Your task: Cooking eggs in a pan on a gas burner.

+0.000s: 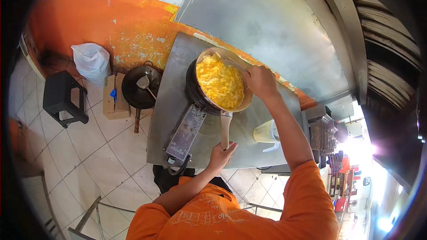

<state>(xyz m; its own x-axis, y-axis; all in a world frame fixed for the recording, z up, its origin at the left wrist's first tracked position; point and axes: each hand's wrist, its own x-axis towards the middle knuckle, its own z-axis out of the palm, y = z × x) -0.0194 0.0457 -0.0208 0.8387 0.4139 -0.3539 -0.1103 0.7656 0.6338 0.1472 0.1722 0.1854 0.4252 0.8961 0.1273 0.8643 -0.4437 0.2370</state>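
Note:
A deep frying pan (247, 101) with a pale inner wall holds a mass of yellow scrambled egg (220, 83). It rests on a dark round portable stove (191, 86) with a metal control box (185, 133) jutting toward me. My left hand (221, 156) grips the end of the pan's beige handle (225, 130). Over the pan's right rim, my right hand (262, 81) is closed around a slender cooking utensil (235, 62). The utensil's far end reaches into the pan, its tip unclear against the egg.
The steel table (170, 73) meets an orange wall (133, 23). A translucent pitcher (263, 132) stands near my right forearm. Left of the table are a wok (130, 86) with a ladle (143, 82), a cardboard box (110, 101), a black stool (61, 90) and a white plastic bag (90, 61).

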